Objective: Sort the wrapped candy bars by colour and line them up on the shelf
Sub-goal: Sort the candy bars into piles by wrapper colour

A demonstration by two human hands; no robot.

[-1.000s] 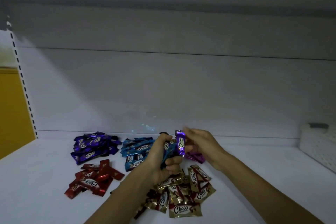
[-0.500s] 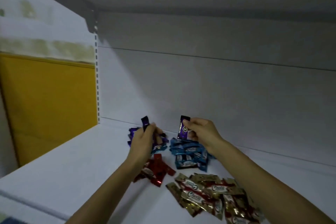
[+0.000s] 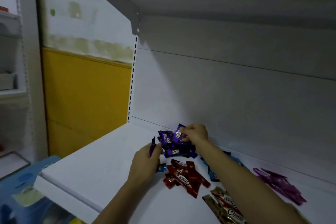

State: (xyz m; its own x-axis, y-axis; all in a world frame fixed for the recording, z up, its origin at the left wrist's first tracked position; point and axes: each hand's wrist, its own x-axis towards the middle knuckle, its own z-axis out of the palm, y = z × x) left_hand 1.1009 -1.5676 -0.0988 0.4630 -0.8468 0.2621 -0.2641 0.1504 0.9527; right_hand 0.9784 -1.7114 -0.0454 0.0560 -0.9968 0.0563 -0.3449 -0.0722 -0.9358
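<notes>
The white shelf (image 3: 101, 165) fills the middle and bottom of the frame, and the candy bars lie on it in little heaps, one colour each. The dark purple heap (image 3: 172, 148) sits just right of the middle, close to the back wall. The right hand (image 3: 196, 135) is over that heap. Its fingers and thumb pinch a shiny purple bar (image 3: 178, 132) by one end, so the bar tilts up right above the heap. The left hand (image 3: 145, 162) is a bit lower and to the left, just beside the heap. Its fingers are curled round a thin purple bar (image 3: 152, 144) that sticks up out of the top of the hand. A light blue bar (image 3: 161, 167) pokes out at the right side of the same hand. I cannot tell if the hand holds it or if it just lies there. Below the purple heap, the red heap (image 3: 187, 175) lies between the two arms. The blue heap (image 3: 212, 174) is to the right of the red one, mostly hidden behind the right arm. The gold heap (image 3: 225, 203) is at the bottom of the frame, partly under that arm. A pink-purple heap (image 3: 280, 185) lies at the lower right, well apart from the others. A yellow panel (image 3: 85, 96) stands at the left, past the end of the shelf. A blurry blue plastic thing (image 3: 27, 178) is in the lower left corner.
</notes>
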